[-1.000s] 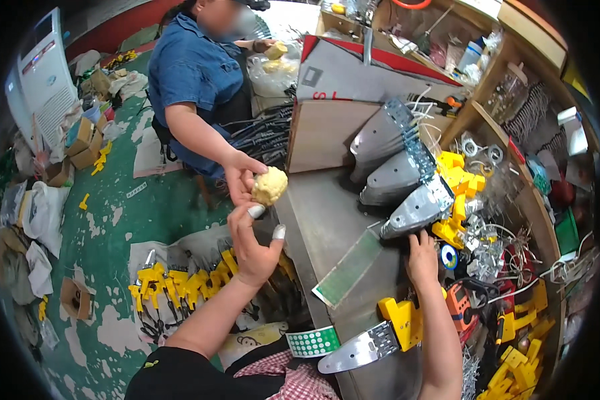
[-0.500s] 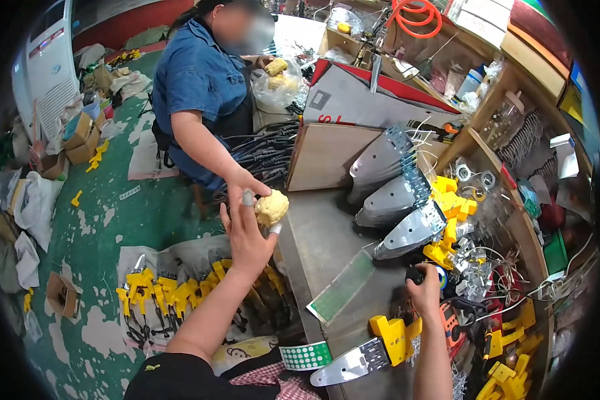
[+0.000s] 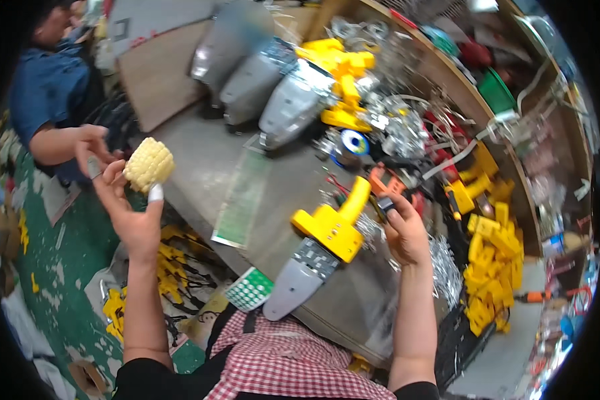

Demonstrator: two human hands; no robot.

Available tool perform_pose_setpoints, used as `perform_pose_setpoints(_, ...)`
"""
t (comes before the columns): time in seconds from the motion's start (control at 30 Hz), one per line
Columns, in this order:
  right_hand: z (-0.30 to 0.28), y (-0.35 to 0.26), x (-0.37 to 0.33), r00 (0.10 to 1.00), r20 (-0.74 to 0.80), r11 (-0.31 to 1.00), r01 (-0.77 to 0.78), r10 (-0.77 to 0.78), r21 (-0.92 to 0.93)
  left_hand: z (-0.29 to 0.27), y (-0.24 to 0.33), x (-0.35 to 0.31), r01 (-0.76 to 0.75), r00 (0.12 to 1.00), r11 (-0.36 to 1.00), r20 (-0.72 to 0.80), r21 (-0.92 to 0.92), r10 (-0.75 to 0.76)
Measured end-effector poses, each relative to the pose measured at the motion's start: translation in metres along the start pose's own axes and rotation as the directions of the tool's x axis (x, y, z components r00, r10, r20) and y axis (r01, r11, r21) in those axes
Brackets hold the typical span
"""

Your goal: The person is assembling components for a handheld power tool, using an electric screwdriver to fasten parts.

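Note:
My left hand (image 3: 137, 223) grips a piece of corn on the cob (image 3: 149, 165), pale yellow, between the fingertips and a thumb with a white wrap on its tip. Just behind my fingers is a co-worker's hand (image 3: 89, 143), clear of the corn. Over the right part of the bench, my right hand (image 3: 408, 233) is closed on a small black piece (image 3: 385, 204) whose kind I cannot make out. Between my hands lies a yellow plastic handle (image 3: 332, 230) joined to a grey tapered blade-like plate (image 3: 292, 287), beside a green card with white dots (image 3: 250, 289).
Stacked grey tapered plates (image 3: 293, 107) stand at the back of the bench (image 3: 200, 170), near a flat green-tinted strip (image 3: 243, 200). Yellow handles (image 3: 493, 267) pile up at right. An orange-and-black tool (image 3: 385, 180) lies beyond my right hand. The co-worker (image 3: 50, 100) is at far left.
The view has swung right, so the bench and co-worker appear farther left. The co-worker's hand has come off the corn, which stays in my left hand. My right hand still holds the black piece.

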State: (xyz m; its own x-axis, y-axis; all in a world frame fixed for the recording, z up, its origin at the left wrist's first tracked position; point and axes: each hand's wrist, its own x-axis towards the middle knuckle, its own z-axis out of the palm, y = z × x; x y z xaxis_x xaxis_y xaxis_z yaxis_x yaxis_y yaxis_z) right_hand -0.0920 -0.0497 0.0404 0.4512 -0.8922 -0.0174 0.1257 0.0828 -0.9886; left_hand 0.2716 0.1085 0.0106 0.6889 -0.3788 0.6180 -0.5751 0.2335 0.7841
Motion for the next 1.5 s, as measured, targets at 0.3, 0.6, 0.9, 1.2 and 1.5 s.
perform_pose_setpoints(0.3, -0.004, 0.0, -0.045, 0.995, -0.049, 0.966, -0.069, 0.084, 0.25, 0.069, 0.041, -0.081, 0.624, 0.763, 0.592, 0.563, -0.51, -0.318)
perform_pose_setpoints(0.6, -0.007, 0.013, -0.051, 0.997, 0.007, 0.933, -0.074, 0.076, 0.353, 0.132, 0.024, -0.09, 0.811, 0.584, 0.248, 0.699, -0.531, -0.413)
perform_pose_setpoints(0.9, -0.006, 0.023, -0.048, 0.994, 0.038, 0.93, -0.111, 0.104, 0.352, 0.157, 0.027, -0.089, 0.785, 0.619, 0.226, 0.724, -0.577, -0.304)
perform_pose_setpoints(1.2, 0.027, 0.013, -0.032, 0.996, -0.064, 0.95, 0.032, -0.055, -0.311, 0.157, 0.01, -0.095, 0.798, 0.6, 0.18, 0.738, -0.575, -0.308)
perform_pose_setpoints(1.5, 0.055, 0.015, -0.022, 0.938, 0.281, 0.392, 0.34, -0.201, -0.855, 0.154, 0.017, -0.093, 0.849, 0.526, 0.167, 0.767, -0.502, -0.367)
